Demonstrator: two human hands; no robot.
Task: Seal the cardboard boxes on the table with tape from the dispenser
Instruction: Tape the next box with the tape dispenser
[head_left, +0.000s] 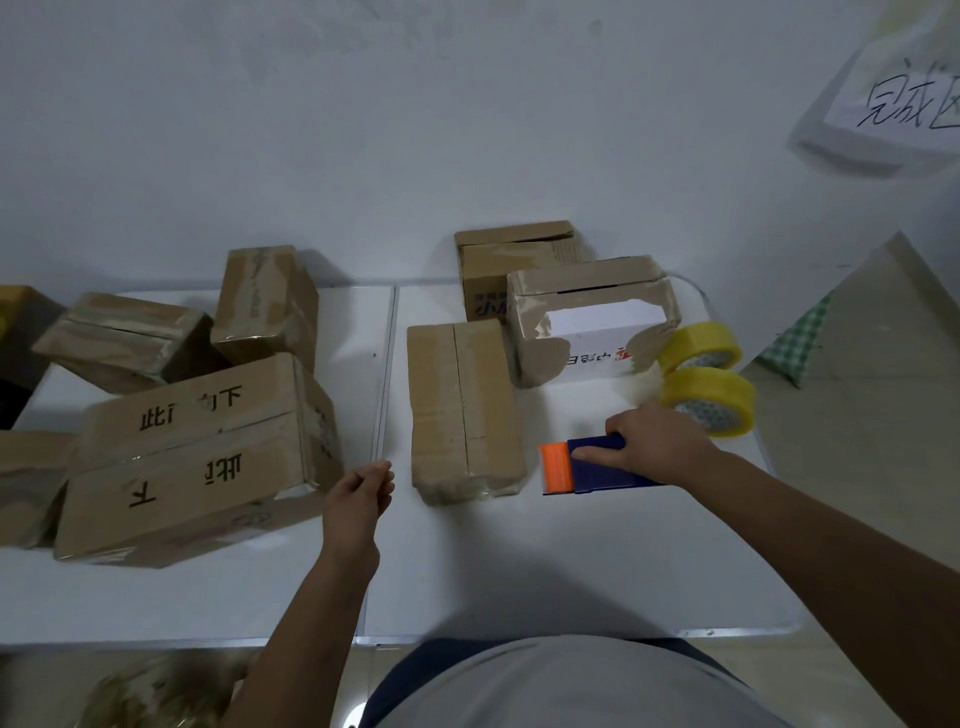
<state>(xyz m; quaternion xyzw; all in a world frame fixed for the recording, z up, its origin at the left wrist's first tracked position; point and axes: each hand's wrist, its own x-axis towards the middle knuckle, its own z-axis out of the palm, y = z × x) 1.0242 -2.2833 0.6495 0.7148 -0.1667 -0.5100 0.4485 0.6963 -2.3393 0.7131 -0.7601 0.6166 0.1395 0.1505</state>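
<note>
Now | right hand (660, 441) grips blue tape dispenser with orange blade guard (597, 466) on white counter (519, 571) | left hand (361, 491) loosely curled, holding nothing | brown taped cardboard box (462, 410) between both hands | two yellow tape rolls (706, 379) beside right hand

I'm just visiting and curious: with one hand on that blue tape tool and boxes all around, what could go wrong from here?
1. The right hand grips the tape dispenser close beside the two yellow tape rolls; a backward swing could knock them away.
2. The left hand holds nothing, so the nearest box might slide while tape is pulled across it.
3. The boxes on the left lean on one another and could topple if bumped.
</note>
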